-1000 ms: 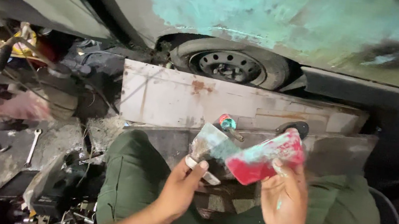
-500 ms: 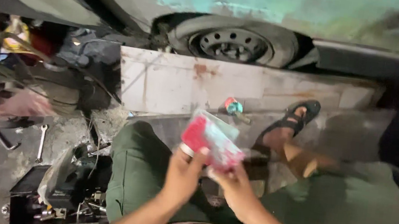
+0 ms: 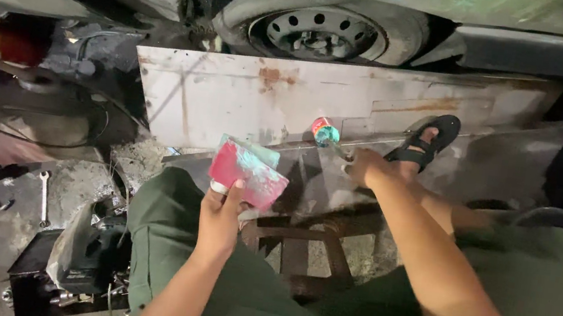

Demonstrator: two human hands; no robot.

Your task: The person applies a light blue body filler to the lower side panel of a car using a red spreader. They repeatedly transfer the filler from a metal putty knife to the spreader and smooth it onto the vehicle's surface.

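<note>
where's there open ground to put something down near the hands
Bare concrete at far left, beyond the wrench. A small gritty patch between the metal stand and the right leg. Crowded: tool clutter by the left knee. The left hand holds a smeared red and white board; the right hand holds a putty knife.

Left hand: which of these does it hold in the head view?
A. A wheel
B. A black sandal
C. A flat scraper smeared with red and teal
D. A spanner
C: the left hand grips a flat scraper smeared with red and teal, raised above the knee, while the right hand reaches forward to a small putty-covered tool by the metal panel.
</note>
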